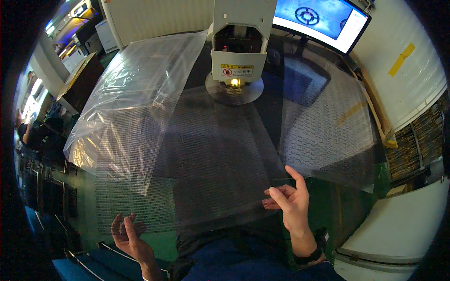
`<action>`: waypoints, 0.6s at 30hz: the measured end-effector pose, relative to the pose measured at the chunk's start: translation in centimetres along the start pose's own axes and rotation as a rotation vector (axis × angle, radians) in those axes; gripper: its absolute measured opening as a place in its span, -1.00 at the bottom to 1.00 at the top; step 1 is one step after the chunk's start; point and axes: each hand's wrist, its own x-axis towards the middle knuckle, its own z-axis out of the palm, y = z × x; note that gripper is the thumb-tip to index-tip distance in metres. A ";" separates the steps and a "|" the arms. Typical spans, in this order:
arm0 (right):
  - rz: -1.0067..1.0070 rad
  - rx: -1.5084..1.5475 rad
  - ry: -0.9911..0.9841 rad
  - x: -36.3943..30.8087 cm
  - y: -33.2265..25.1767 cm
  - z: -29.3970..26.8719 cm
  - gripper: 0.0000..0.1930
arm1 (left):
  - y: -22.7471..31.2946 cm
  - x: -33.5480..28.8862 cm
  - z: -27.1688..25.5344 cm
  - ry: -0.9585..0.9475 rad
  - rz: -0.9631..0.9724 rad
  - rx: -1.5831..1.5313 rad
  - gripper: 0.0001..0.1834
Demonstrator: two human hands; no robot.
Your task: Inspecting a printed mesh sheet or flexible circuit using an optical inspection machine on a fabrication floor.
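Observation:
A large see-through printed film sheet (pixel 211 164) with fine rows of dark marks stretches from beneath the machine head toward me. Its near edge hangs over the front of the dark table. My left hand (pixel 129 238) holds the near left corner, thumb above and the other fingers showing through the film below. At the near right edge, my right hand (pixel 293 203) pinches the film between thumb and curled fingers, its index finger stretched upward. The white machine head (pixel 239 61) shines a small yellow light onto a round clear disc (pixel 253 91) over the sheet.
Clear plastic film (pixel 140 61) lies crumpled on the table's left. Another printed transparent sheet (pixel 323 117) lies on the right. A monitor (pixel 323 21) shows a dark ring with a cross. A white cabinet (pixel 393 225) stands at lower right; racks (pixel 47 187) stand at left.

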 end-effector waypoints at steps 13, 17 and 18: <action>0.000 -0.003 0.017 0.0 -0.1 0.1 -0.37 | -0.1 0.0 0.0 0.002 -0.009 -0.035 -0.71; 0.004 -0.008 0.039 -0.1 -0.1 0.3 -0.38 | 0.1 -0.1 0.2 0.019 -0.028 -0.042 -0.71; 0.006 -0.012 0.038 0.0 0.0 0.3 -0.39 | 0.1 -0.1 0.2 0.020 -0.027 -0.039 -0.71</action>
